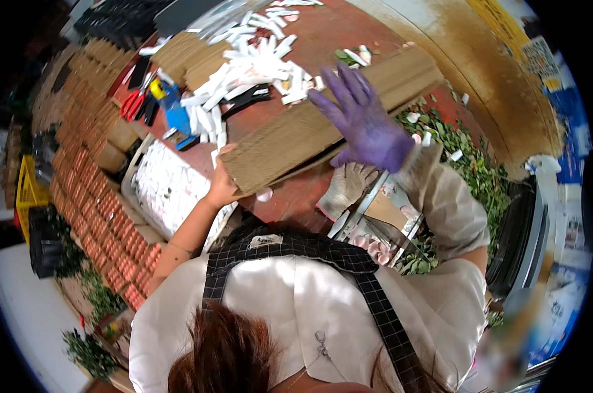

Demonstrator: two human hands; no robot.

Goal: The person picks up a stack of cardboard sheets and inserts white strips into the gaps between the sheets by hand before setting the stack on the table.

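A long, folded piece of brown corrugated cardboard (pixel 277 147) lies slantwise across the red tabletop (pixel 290 203) in front of me. My bare left hand (pixel 224 180) is closed on its near left end. My right hand (pixel 368 124) wears a purple glove and hovers over or rests on the cardboard's right half, fingers spread; whether it touches is unclear. Just below it lies a grey knitted glove (pixel 349 187). Beyond the cardboard is a loose pile of short white tubes (pixel 257 69).
A blue and yellow tape dispenser (pixel 175 108) and red-handled scissors (pixel 133 105) lie at the far left. A pale bin (pixel 169 187) of white pieces stands left, beside rows of stacked pinkish items (pixel 93 196). Green leaf cuttings (pixel 460 144) cover the right side.
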